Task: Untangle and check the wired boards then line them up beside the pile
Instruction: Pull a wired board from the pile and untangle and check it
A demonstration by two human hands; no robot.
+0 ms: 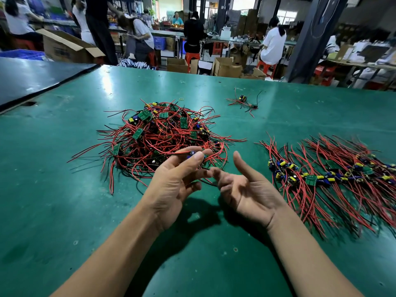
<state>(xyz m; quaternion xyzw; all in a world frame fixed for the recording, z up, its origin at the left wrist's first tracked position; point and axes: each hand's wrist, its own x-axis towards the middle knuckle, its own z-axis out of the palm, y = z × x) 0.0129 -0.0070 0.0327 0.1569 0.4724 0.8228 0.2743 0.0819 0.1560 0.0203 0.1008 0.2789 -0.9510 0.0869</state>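
From my remote seat I see my left hand (175,185) raised just in front of the pile (162,133), its thumb and curled fingers pinching one wired board (194,153); a blue capacitor shows between the fingertips and red leads trail out to either side. My right hand (246,194) is beside it, palm turned up and inward, thumb standing up, fingers relaxed and only loosely bent, gripping nothing. Its fingertips come very close to those of the left hand, and I cannot tell whether they touch the thin dark lead that hangs there. The pile is a tangled heap of small green boards with red and black wires, lying at the middle of the green table (64,211). To the right, well apart from the heap, the lined-up boards (332,174) lie in a row, components along one band and wires fanned out to both sides. Farther back on the table sits a small cluster of boards (243,100), and a yellow rubber band (181,99) lies just behind the pile. Beyond the table edge is a busy workshop: people at benches, red stools (191,56), an open cardboard box (64,46), blue crates (159,42) and a dark pillar (308,39).
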